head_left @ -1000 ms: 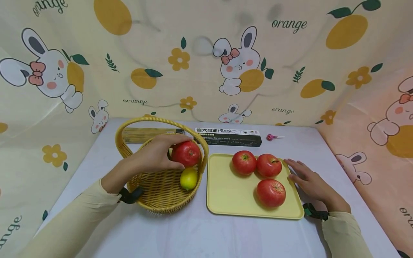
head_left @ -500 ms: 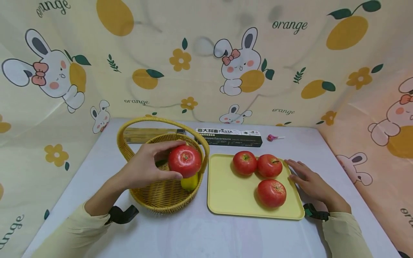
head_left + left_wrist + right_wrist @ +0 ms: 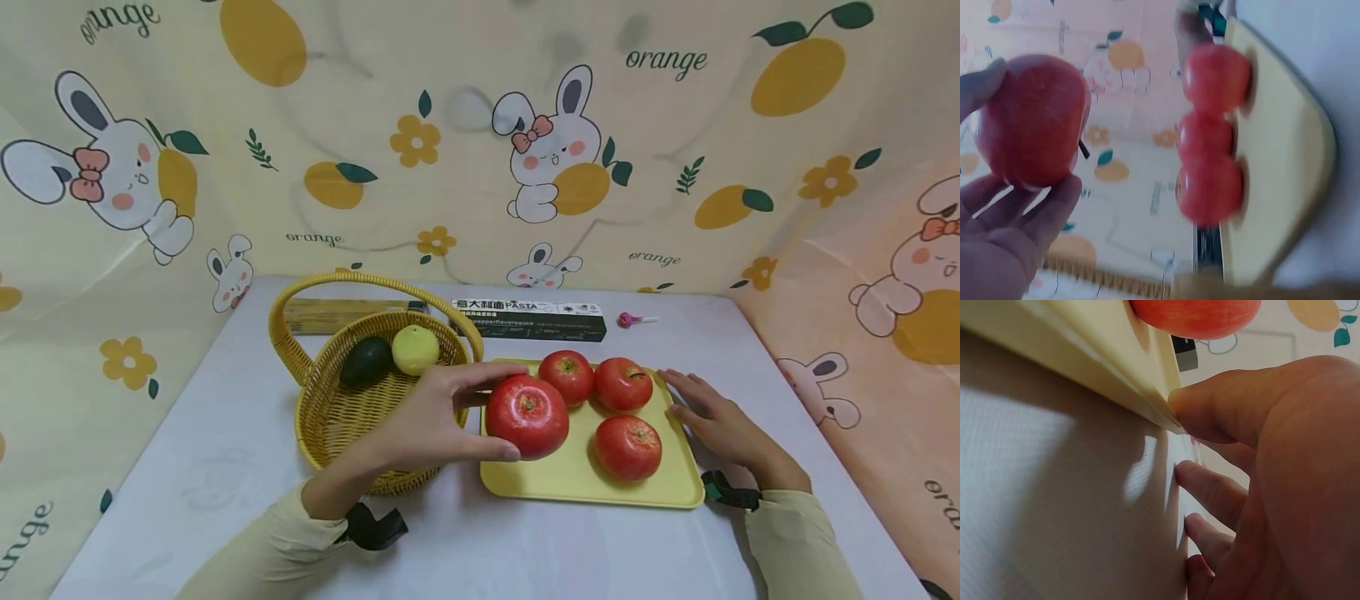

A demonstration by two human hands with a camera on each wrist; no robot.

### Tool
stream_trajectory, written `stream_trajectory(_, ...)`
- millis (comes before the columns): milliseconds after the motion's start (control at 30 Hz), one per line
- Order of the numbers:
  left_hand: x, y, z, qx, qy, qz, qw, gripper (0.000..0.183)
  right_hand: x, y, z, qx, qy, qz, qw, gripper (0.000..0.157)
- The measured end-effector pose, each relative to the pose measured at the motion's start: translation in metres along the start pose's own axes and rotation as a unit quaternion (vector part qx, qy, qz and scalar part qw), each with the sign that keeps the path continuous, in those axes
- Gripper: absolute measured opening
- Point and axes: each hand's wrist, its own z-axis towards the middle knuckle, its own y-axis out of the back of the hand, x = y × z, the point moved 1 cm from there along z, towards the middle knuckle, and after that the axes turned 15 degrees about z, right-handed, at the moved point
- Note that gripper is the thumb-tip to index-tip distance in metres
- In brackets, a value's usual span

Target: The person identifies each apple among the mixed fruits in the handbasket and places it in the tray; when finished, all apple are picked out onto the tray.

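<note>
My left hand (image 3: 427, 421) grips a red apple (image 3: 527, 417) between thumb and fingers, raised over the left part of the yellow tray (image 3: 540, 483). In the left wrist view the held apple (image 3: 1035, 119) shows a dark stem. On the tray sit a back-left apple (image 3: 566, 377), a back-right apple (image 3: 623, 384) and a front apple (image 3: 627, 448). At the tray's right side lies my right hand (image 3: 723, 421), fingers extended; its thumb (image 3: 1216, 403) touches the rim, and the other fingertips rest on the table.
Left of the tray stands a wicker basket (image 3: 318, 417) with a tall handle, holding a dark green avocado-shaped item (image 3: 366, 361) and a pale yellow-green round fruit (image 3: 415, 350). Behind are a pasta box (image 3: 532, 320), a yellowish bundle (image 3: 322, 317) and a lollipop (image 3: 626, 319).
My left hand has lifted the apple out of the basket and carried it right, over the tray. The avocado-shaped item and pale fruit now show; the lemon is hidden. My right hand stays put.
</note>
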Motion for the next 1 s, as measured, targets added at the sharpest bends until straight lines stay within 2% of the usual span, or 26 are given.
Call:
stream_trajectory(167,-0.008,-0.026,0.016,0.004,0.009,-0.033,0.9994,0.077,0.000,-0.002,0.001,0.000,-0.004,0.001,1.000,0.077)
stream_trajectory(367,-0.006,-0.050,0.020,0.000,0.029,-0.049,0.9984,0.078,0.002,-0.004,0.004,0.003,-0.011,0.000,1.000,0.078)
stream_trajectory(567,0.004,-0.067,0.025,-0.010,0.052,-0.056,0.9971,0.079,0.002,0.000,0.005,-0.001,-0.007,-0.013,1.000,0.077)
stream_trajectory(800,0.018,-0.085,0.030,-0.005,0.107,-0.050,0.9930,0.081,0.000,0.001,0.003,-0.001,-0.007,-0.013,1.000,0.077)
stream_trajectory(1000,0.032,-0.098,0.033,-0.015,0.145,-0.041,0.9885,0.083,-0.002,0.001,0.001,0.000,-0.005,-0.008,1.000,0.077)
